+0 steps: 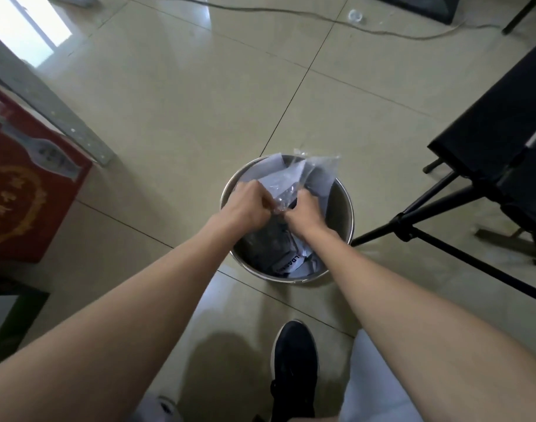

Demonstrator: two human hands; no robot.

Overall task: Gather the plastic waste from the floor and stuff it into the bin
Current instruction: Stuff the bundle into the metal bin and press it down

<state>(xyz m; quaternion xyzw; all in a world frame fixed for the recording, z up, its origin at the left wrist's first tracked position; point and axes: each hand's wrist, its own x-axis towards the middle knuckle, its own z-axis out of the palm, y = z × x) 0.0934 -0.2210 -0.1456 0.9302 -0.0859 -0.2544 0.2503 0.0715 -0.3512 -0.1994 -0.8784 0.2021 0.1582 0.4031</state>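
A round metal bin [345,214] stands on the tiled floor in the middle of the head view. Clear and whitish plastic bags [288,175] stick up out of its far side, and darker plastic wrappers [278,254] lie deeper inside near the front. My left hand [250,205] and my right hand [303,208] are both over the bin's mouth, side by side, each closed on the crumpled clear plastic between them. The fingertips are hidden in the plastic.
A red box [26,190] stands at the left with a grey metal strip [62,123] behind it. A black tripod [443,220] and black equipment [498,129] crowd the right. A cable [291,12] and a small clear cup [355,16] lie on the far floor. My black shoe [294,367] is below the bin.
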